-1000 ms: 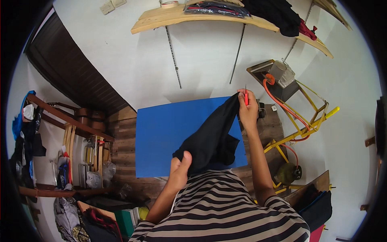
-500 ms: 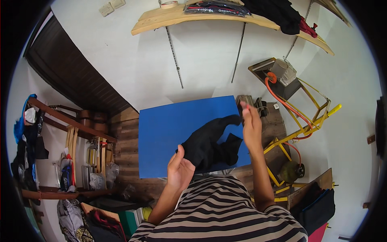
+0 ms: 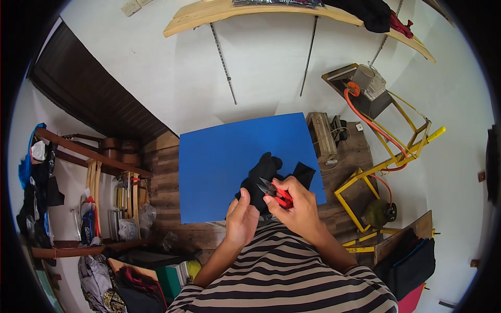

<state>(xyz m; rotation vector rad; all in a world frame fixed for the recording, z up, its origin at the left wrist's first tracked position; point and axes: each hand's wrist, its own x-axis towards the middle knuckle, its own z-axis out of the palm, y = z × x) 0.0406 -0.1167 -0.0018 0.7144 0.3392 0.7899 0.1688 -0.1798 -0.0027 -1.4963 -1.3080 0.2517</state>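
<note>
Over the blue tabletop (image 3: 214,161), a black cloth piece (image 3: 262,169), perhaps a garment, hangs bunched from my left hand (image 3: 242,218). That hand is closed on the cloth's near left part, its thumb up and its other fingers partly behind the fabric. My right hand (image 3: 298,208) grips red-handled thread snips (image 3: 282,197). Their dark blades stand a little apart and point up and left, in front of the cloth. Whether the blades touch the fabric I cannot tell. A black corner of cloth (image 3: 304,174) shows beyond my right hand.
Right of the table stand a wooden crate (image 3: 322,136) and a yellow metal frame (image 3: 368,172) with an orange hose and a round tank (image 3: 377,213). Racks with clothes and books (image 3: 121,198) line the left. A wooden shelf (image 3: 209,16) crosses the far wall.
My right hand has come down and left from the table's far right corner to the cloth, bringing the snips in front of it. The cloth is now more gathered, its far end drawn in.
</note>
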